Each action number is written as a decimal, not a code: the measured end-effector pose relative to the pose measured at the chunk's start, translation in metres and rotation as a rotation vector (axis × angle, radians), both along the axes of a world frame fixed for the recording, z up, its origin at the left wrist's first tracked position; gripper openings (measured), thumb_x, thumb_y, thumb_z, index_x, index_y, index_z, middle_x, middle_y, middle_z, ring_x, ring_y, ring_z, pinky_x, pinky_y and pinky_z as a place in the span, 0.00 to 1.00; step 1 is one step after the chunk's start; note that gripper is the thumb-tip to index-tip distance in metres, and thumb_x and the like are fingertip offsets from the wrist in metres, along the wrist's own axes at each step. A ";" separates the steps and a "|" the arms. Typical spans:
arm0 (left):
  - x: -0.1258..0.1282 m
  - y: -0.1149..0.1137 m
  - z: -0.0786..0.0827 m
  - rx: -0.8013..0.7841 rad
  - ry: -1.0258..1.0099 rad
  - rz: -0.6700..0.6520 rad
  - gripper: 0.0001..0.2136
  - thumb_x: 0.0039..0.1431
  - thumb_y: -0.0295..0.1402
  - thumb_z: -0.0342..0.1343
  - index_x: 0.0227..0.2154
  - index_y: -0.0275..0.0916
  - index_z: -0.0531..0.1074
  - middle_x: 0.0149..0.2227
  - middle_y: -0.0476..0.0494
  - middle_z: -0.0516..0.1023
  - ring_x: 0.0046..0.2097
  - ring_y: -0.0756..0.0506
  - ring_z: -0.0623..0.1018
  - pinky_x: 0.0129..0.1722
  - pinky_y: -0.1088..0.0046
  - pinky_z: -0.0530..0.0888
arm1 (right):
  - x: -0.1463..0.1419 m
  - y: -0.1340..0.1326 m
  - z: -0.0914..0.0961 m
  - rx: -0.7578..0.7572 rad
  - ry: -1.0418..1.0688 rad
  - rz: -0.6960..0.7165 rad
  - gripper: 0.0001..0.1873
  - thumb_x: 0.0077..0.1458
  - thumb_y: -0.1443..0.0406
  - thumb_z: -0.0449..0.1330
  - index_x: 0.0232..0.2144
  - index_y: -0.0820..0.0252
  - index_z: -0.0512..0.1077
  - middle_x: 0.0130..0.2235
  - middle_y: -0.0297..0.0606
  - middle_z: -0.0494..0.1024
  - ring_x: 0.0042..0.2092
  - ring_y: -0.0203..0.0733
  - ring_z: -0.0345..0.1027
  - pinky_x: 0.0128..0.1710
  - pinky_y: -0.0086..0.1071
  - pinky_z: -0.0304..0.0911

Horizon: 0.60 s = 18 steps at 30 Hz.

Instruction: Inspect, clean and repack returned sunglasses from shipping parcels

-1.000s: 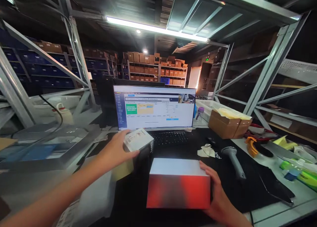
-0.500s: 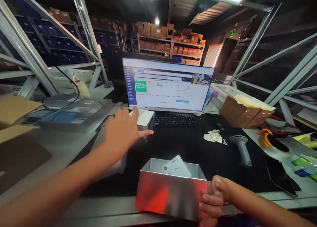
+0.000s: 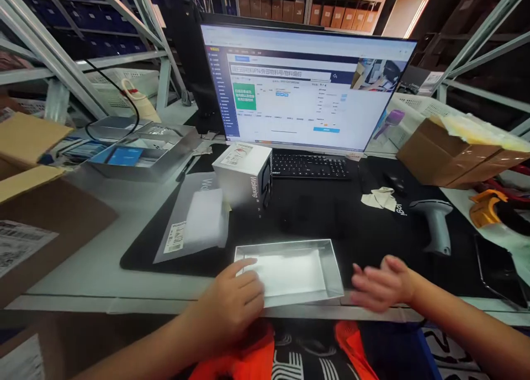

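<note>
An open shiny silver box (image 3: pixel 327 264) lies at the near edge of the black desk mat, with a white card inside. My left hand (image 3: pixel 234 300) rests on its near-left corner, fingers curled over the rim. My right hand (image 3: pixel 383 283) hovers just right of the box, fingers spread and blurred, holding nothing. A white carton (image 3: pixel 244 173) stands further back on the mat, in front of the keyboard (image 3: pixel 310 165). A flat clear bag with a white pad (image 3: pixel 196 217) lies left of the silver box.
A lit monitor (image 3: pixel 306 87) stands behind the keyboard. A grey barcode scanner (image 3: pixel 434 222) and crumpled paper (image 3: pixel 379 198) lie to the right, near an open cardboard box (image 3: pixel 451 153). A metal tray (image 3: pixel 144 153) and brown cartons (image 3: pixel 45 203) sit left. Steel racking surrounds the desk.
My left hand left the white carton and came down onto the silver box's corner. My right hand released the box's right side and opened. The view tilted downward.
</note>
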<state>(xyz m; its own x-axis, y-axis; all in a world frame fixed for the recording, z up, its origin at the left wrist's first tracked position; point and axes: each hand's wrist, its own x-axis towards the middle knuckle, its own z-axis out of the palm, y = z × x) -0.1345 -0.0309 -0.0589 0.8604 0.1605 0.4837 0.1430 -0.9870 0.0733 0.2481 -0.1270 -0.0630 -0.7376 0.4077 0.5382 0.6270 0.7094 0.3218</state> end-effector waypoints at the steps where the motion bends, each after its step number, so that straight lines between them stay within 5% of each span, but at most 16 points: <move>1: 0.000 0.000 -0.001 0.025 -0.021 0.010 0.12 0.64 0.20 0.49 0.26 0.37 0.67 0.28 0.49 0.73 0.31 0.50 0.70 0.58 0.59 0.68 | -0.001 0.004 0.007 0.118 0.038 -0.107 0.35 0.50 0.78 0.66 0.48 0.27 0.72 0.38 0.15 0.82 0.38 0.34 0.76 0.48 0.33 0.69; 4: 0.001 0.002 0.004 0.099 -0.045 0.029 0.13 0.63 0.18 0.47 0.25 0.37 0.67 0.27 0.48 0.71 0.30 0.48 0.67 0.53 0.62 0.70 | -0.010 0.031 0.034 0.163 0.144 -0.370 0.31 0.54 0.73 0.66 0.56 0.41 0.69 0.50 0.33 0.79 0.52 0.45 0.73 0.59 0.45 0.62; 8: 0.004 0.005 0.008 0.137 -0.052 0.019 0.13 0.62 0.17 0.46 0.25 0.36 0.67 0.26 0.48 0.69 0.30 0.48 0.65 0.52 0.62 0.70 | -0.022 0.077 0.058 -0.338 0.123 -0.565 0.42 0.52 0.63 0.70 0.65 0.57 0.59 0.66 0.53 0.62 0.65 0.60 0.59 0.61 0.54 0.60; 12: 0.003 0.003 0.005 0.139 -0.058 0.025 0.14 0.62 0.16 0.46 0.25 0.36 0.67 0.27 0.48 0.70 0.30 0.48 0.66 0.53 0.61 0.70 | -0.022 0.101 0.050 -0.725 0.076 -0.656 0.59 0.40 0.60 0.75 0.70 0.57 0.52 0.64 0.53 0.63 0.60 0.61 0.64 0.54 0.50 0.67; 18: 0.000 0.005 0.003 0.152 -0.053 0.015 0.14 0.64 0.18 0.45 0.26 0.37 0.68 0.28 0.47 0.72 0.30 0.48 0.67 0.54 0.61 0.70 | -0.017 0.107 0.049 -0.684 0.070 -0.746 0.56 0.39 0.56 0.73 0.68 0.55 0.56 0.51 0.45 0.73 0.49 0.58 0.72 0.41 0.45 0.72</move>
<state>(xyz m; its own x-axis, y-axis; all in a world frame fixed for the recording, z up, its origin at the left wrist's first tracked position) -0.1348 -0.0257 -0.0558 0.8309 0.0946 0.5483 0.1578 -0.9850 -0.0693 0.2314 -0.0203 -0.0140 -0.1449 0.9883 0.0487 0.9872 0.1477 -0.0609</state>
